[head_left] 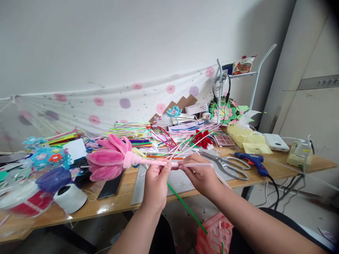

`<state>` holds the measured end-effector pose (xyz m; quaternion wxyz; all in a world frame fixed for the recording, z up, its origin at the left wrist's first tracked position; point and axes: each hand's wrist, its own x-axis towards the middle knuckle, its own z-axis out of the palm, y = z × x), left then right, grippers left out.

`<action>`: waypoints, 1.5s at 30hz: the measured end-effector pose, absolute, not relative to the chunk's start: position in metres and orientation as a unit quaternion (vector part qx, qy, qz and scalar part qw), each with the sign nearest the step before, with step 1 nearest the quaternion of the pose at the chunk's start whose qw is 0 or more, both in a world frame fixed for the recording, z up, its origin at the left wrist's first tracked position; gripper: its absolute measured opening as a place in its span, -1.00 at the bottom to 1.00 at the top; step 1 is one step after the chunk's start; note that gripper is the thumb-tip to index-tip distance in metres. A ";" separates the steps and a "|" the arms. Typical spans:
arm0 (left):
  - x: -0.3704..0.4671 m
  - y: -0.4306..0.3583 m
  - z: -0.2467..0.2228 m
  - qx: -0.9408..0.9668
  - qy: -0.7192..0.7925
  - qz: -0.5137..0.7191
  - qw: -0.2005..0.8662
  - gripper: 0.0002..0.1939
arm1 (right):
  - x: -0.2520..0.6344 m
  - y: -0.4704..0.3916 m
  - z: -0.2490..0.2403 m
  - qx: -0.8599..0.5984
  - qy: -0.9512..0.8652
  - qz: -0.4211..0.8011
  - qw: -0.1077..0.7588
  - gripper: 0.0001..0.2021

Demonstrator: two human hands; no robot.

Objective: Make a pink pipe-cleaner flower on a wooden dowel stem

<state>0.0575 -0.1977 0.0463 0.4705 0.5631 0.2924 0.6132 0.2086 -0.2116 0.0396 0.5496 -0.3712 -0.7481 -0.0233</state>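
A large pink pipe-cleaner flower (108, 160) lies sideways in the air, its petals pointing left and its pale pink wrapped stem (147, 161) running right. My left hand (158, 176) is closed round that stem. My right hand (200, 173) pinches a pale pink pipe cleaner (198, 165) at the stem's right end; its free tip sticks out to the right. A green pipe cleaner (185, 206) slants down from below my left hand; whether it joins the stem is hidden. Behind my hands is a grey mat (140, 190), with large scissors (230, 165) just beyond my right hand.
Bundles of coloured pipe cleaners (132, 130) cover the table's back. A blue glue gun (254, 162) lies at right. A phone (111, 187), a white thread cone (70, 198) and a red-and-white tub (26, 199) stand at left. A pink basket (212, 233) sits below the edge.
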 end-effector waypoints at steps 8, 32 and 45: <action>0.052 -0.196 0.044 0.609 0.295 0.587 0.444 -0.92 | 0.204 -0.204 0.044 -0.463 -0.655 0.193 0.565 -0.73; 0.054 -0.195 0.046 0.598 0.235 0.617 0.455 -0.97 | 0.201 -0.219 0.052 -0.288 -0.527 0.533 0.596 -0.69; 0.063 -0.191 0.049 0.534 0.226 0.681 0.448 -0.94 | 0.190 -0.223 0.044 -0.263 -0.560 0.391 0.681 -0.78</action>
